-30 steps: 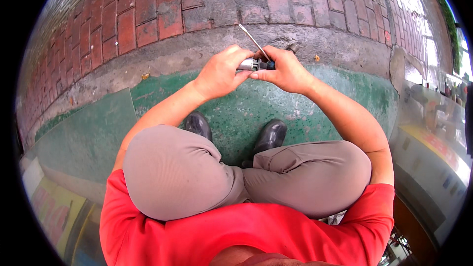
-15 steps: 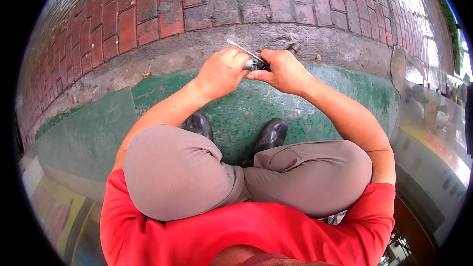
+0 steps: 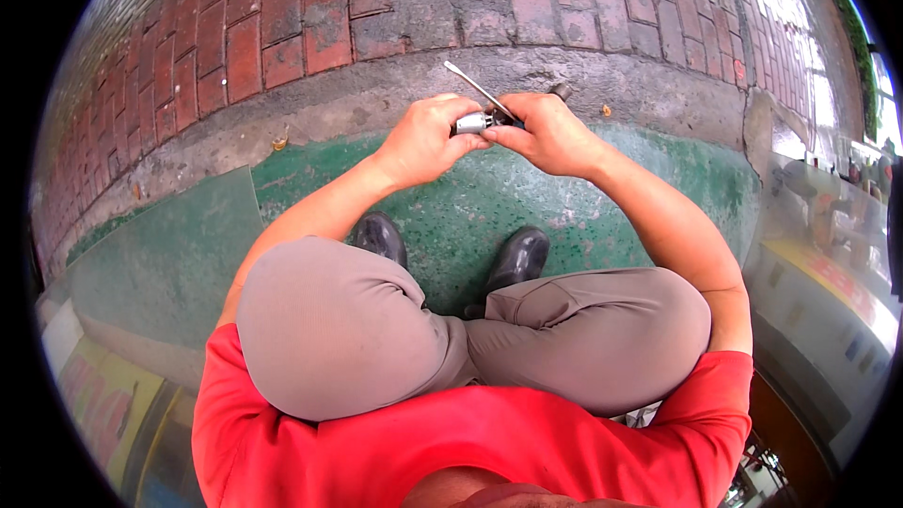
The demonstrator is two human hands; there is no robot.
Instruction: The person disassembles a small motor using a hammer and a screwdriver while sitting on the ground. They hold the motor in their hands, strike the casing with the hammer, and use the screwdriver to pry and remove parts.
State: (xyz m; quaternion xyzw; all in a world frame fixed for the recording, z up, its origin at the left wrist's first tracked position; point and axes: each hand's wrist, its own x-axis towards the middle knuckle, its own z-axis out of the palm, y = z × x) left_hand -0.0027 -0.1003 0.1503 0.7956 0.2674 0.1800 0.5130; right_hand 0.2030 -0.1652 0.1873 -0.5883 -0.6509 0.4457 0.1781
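Observation:
My left hand [image 3: 425, 138] is closed around a short silver cylindrical part [image 3: 473, 122], gripped between thumb and fingers. My right hand [image 3: 549, 134] meets it at the part's right end, fingers curled and thumb pressed in. Out of the right hand a thin screwdriver [image 3: 475, 85] slants up and left, its flat metal tip pointing away from me. Small dark pieces show between the two hands, too covered to name. Past the right knuckles pokes a dark, round-ended piece [image 3: 562, 91]; what it joins to is hidden by the hand.
Below my hands lies a worn green-painted floor [image 3: 433, 216], where my dark boots [image 3: 520, 254] stand. A grey concrete strip [image 3: 329, 99] borders it, with wet red bricks [image 3: 282, 19] beyond. At the right stands a glossy pale panel [image 3: 823, 273].
The left fingers have shifted left, so more of the silver part shows. The screwdriver's tip has swung up and slightly right, away from the left knuckles.

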